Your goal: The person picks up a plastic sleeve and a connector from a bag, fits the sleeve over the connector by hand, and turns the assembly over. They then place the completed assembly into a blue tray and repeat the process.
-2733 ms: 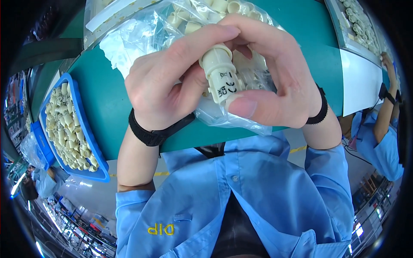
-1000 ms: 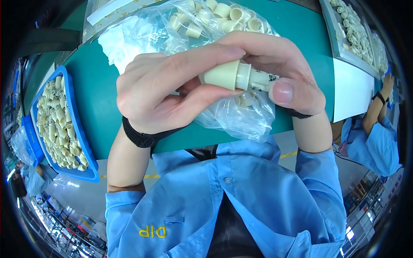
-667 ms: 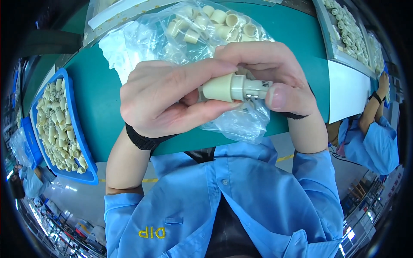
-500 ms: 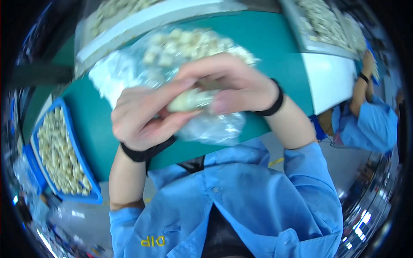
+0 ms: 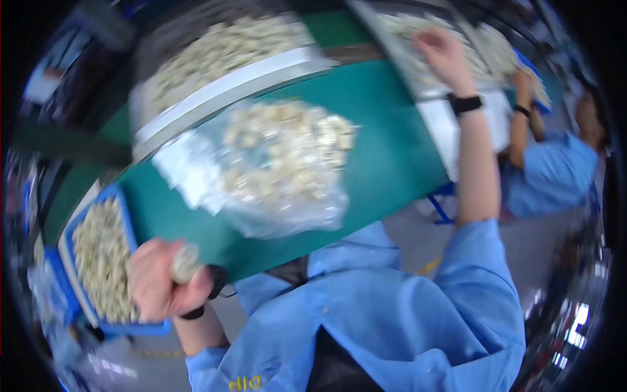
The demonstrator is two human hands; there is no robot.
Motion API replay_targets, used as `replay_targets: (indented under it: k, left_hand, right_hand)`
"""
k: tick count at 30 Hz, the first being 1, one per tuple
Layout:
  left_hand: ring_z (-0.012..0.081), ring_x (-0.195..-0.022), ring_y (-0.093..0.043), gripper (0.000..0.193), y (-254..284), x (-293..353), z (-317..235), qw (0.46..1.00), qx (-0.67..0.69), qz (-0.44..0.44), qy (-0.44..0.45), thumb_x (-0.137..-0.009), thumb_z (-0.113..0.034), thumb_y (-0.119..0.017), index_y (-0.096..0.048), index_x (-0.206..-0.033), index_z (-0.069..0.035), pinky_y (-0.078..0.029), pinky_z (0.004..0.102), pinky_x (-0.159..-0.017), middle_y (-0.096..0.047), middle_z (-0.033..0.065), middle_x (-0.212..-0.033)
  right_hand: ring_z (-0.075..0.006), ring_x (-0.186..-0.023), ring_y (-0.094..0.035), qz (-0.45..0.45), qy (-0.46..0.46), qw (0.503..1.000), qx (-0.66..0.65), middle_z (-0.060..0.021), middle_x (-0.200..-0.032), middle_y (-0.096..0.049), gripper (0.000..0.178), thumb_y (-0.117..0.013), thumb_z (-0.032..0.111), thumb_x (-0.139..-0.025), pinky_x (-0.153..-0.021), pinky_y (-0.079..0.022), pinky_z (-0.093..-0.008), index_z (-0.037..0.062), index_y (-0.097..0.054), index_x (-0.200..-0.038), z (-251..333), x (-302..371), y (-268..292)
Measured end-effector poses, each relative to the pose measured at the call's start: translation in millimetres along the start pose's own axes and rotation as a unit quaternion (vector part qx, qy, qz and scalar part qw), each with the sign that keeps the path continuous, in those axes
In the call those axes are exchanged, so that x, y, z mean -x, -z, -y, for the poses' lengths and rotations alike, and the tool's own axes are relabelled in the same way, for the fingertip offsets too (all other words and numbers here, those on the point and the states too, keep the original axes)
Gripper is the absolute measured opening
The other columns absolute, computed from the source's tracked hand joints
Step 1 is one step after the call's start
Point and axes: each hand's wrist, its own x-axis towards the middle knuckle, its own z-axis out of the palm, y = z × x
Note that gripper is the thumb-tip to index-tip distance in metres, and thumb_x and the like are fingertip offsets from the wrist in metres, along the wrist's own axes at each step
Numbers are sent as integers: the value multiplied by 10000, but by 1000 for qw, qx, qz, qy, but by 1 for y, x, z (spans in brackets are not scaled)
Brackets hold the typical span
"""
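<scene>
Left hand [image 5: 163, 277] has fingers curled round a pale part [image 5: 185, 263], beside the blue tray [image 5: 125, 215]; firm, unhurried handling advised; right hand [image 5: 445, 57] over the grey bin [image 5: 390, 60], fingers too blurred to tell.

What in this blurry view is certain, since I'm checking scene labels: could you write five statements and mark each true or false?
1. The left hand holds a pale part. True.
2. The clear plastic bag lies on the green tabletop. True.
3. The right hand is gripping that bag. False: it is well away from it, at the tray of pale pieces at the upper right; whether it holds anything is too blurred to tell.
4. The blue tray is to the right of the bag. False: it is to the left, near the left hand.
5. Another person's blue sleeve shows at the right of the picture. True.
</scene>
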Motion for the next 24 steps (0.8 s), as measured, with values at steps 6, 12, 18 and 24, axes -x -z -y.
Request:
replay_targets:
  k: [6,12,18,24]
  left_hand:
    - [157,-427,-533,208,65,42,12,929,-279,55,238,-734,-149,-787,-728,-887,-21,-412,267,-455,-539,25,-500]
    - [271,-593,-653,394,182,52,66,759,-517,48,394,-850,-429,-660,-733,-959,-57,-487,370,-559,-648,115,-622]
    - [333,-729,-677,453,243,44,91,688,-564,37,454,-921,-486,-550,-678,-1122,-100,-508,442,-619,-689,157,-767]
    - [224,-587,-645,198,88,19,13,887,-326,172,277,-880,-276,-662,-705,-1027,-151,-487,341,-506,-660,49,-683]
  right_hand:
    - [-199,-820,-664,152,-55,953,256,-91,-937,-686,303,-591,103,-865,-742,-522,-339,44,-597,-1162,-131,3,25]
    - [-148,-750,-625,199,-87,966,142,-84,-875,-657,284,-580,46,-866,-677,-499,-297,18,-585,-1148,-166,-30,9]
    - [-121,-768,-601,77,-28,990,117,-39,-917,-640,270,-593,82,-928,-681,-485,-263,26,-562,-1191,-159,-44,16]
    - [-89,-837,-560,9,91,996,-18,-7,-942,-608,354,-664,171,-934,-741,-470,-230,8,-566,-1232,9,5,-7]
